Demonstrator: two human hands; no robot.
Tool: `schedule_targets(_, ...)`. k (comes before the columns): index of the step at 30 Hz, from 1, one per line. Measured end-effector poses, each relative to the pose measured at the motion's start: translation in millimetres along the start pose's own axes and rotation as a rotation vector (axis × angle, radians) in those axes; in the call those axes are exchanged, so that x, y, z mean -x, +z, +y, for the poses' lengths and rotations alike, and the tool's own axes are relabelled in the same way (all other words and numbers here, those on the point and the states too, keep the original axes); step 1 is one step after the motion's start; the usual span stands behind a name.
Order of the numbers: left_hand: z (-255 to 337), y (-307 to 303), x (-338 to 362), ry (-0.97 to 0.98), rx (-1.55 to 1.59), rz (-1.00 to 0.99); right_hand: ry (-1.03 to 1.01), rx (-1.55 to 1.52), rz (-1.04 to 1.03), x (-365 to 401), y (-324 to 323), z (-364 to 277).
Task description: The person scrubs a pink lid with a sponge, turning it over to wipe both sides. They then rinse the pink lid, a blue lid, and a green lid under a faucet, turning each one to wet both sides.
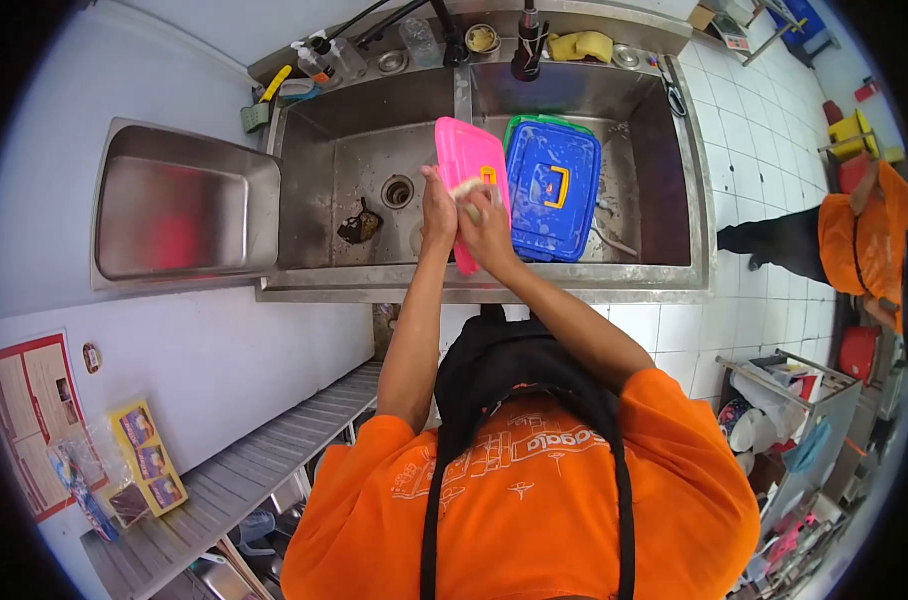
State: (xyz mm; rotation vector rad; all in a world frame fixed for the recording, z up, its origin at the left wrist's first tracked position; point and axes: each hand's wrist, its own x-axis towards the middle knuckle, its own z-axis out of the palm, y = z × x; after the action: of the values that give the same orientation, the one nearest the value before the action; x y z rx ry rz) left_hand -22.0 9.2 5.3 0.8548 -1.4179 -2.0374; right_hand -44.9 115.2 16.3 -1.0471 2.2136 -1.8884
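A pink lid with a yellow handle is held tilted over the divider of the steel double sink. My left hand grips its left edge. Against the lid's face, my right hand presses a pale sponge or brush, mostly hidden by the fingers. Just to the right, a wet blue lid with a yellow handle lies in the right basin, on top of a green lid that shows only at its edge.
Dark scrap lies near the left basin's drain. Behind stand a faucet, yellow cloth and bottles. Scissors rest at the right rim. Another person stands at far right.
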Motion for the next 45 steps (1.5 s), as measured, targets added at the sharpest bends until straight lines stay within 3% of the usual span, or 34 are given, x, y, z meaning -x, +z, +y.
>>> schedule_targets(3, 0.2, -7.4, 10.9, 0.295, -0.553, -0.019, 0.007, -0.050, 0.112, -68.8, 13.8, 5.5)
schedule_targets(5, 25.6, 2.5, 22.5, 0.326, -0.618, -0.016, -0.032, -0.035, 0.139, -89.8, 12.9, -3.0)
schedule_targets(7, 33.4, 2.5, 29.0, 0.367, -0.666, 0.006, 0.115, -0.062, 0.154, -99.3, 13.5, -10.3)
schedule_targets(9, 33.6, -7.9, 27.6, 0.494, -0.716, -0.046, 0.030, -0.030, 0.114, -67.6, 9.3, -22.3)
schedule_targets(12, 49.7, 4.6, 44.7, 0.427, -0.721, -0.081, 0.010, -0.014, 0.052, -64.4, 0.4, -21.7)
schedule_targets(14, 50.3, 11.2, 45.3, 0.439, -0.795, -0.074, 0.185, -0.006, 0.194, -106.9, -2.3, -21.5)
schedule_targets(15, 48.3, 14.4, 44.2, 0.431, -0.820, -0.082, 0.441, -0.182, 0.107, -124.8, -10.3, -14.9)
schedule_targets(16, 46.4, 17.0, 44.3, 0.421, -0.844, -0.093, 0.436, -0.183, 0.117, -120.6, -7.7, -13.3)
schedule_targets(19, 27.3, 10.9, 41.2, 0.415, -0.858, -0.044, 0.015, 0.108, 0.291, -85.9, 2.0, -13.0)
schedule_targets(20, 25.0, 11.0, 37.0, 0.417, -0.858, -0.050, 0.016, 0.110, 0.297, -90.4, 1.0, -9.3)
schedule_targets(22, 24.8, 8.9, 52.0, 0.470, -0.782, -0.085, 0.245, -0.046, 0.239, -88.4, -3.5, -8.8)
schedule_targets(23, 34.3, 14.8, 56.2, 0.374, -0.762, -0.101, 0.351, -0.171, 0.301, -106.9, -4.9, -5.1)
schedule_targets(26, 42.5, 14.8, 54.5, 0.387, -0.721, -0.114, 0.464, -0.170, 0.376, -113.8, 9.7, 32.8)
schedule_targets(27, 44.6, 8.8, 47.8, 0.398, -0.724, -0.114, 0.498, -0.224, 0.220, -100.4, 12.2, 33.8)
schedule_targets(29, 35.3, -14.9, 38.6, 0.458, -0.654, -0.053, 0.068, 0.017, 0.167, -66.9, 28.4, 36.0)
schedule_targets(30, 32.1, -28.5, 39.2, 0.445, -0.664, -0.037, 0.078, -0.030, 0.072, -48.3, 27.6, 19.9)
schedule_targets(33, 32.1, -62.9, 23.8, 0.106, -0.295, 0.142, 0.055, -0.061, -0.136, -0.4, 33.1, -5.9)
schedule_targets(34, 30.3, -68.2, 23.3, 0.102, -0.299, 0.156, 0.015, -0.018, -0.245, 10.0, 35.6, -6.1)
schedule_targets(36, 32.1, -71.6, 22.2, 0.118, -0.340, 0.360, -0.073, -0.051, -0.193, 7.2, 51.5, -7.9)
schedule_targets(37, 38.2, -72.1, 24.2, 0.090, -0.663, 0.448, -0.116, 0.001, -0.207, -5.9, 58.0, -6.8)
schedule_targets(38, 37.8, -73.2, 30.9, 0.083, -0.668, 0.458, -0.156, 0.052, -0.223, -17.3, 64.5, -6.6)
schedule_targets(40, 32.1, -68.2, 36.1, 0.268, -0.763, 0.447, -0.118, 0.049, -0.192, -54.1, 77.9, -13.6)
schedule_targets(45, 41.4, -56.7, 52.7, 0.315, -0.735, 0.474, -0.018, 0.022, -0.071, -97.6, 83.0, 29.9)
